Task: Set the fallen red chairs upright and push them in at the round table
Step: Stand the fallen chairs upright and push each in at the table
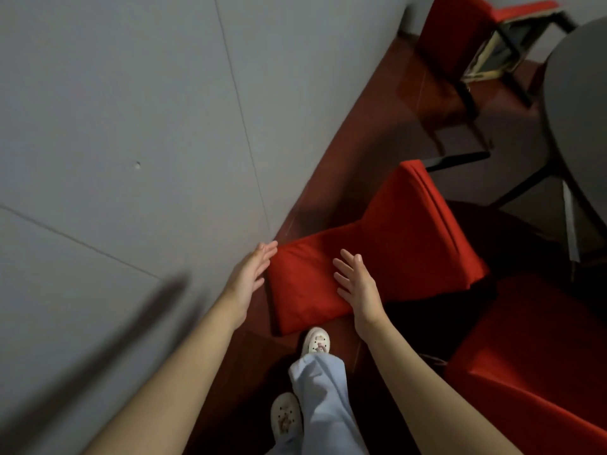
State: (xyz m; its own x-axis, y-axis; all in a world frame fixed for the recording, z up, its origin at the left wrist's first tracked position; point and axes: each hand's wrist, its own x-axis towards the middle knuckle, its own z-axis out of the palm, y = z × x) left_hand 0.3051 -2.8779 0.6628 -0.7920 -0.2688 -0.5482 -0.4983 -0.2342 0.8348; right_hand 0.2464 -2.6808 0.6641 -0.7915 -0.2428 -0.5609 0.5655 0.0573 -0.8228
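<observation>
— First, the left grip [253, 274]?
— Holding nothing. Fingers straight and close together, right by the left corner of the near red chair [387, 244], next to the grey wall [131, 126]. Touching it or not, hard to tell.
— And the right grip [356, 287]?
— Holding nothing too. Fingers spread wide over the near pad of that same chair. Pressing down or just above, can't tell.
— Any more chairs?
— A far red chair [453, 37] up in the corner, tipped over on the red floor [361, 142], black legs and underside showing, just beside the round tabletop [578, 119]. A third red chair [542, 372] low on the right, close by the right arm.
— Near one standing or fallen?
— Can't tell from here. Sitting between the wall and the tabletop.
— And lower down?
— Two white shoes [317, 341] and a light blue trouser leg [322, 389], just behind the near chair
</observation>
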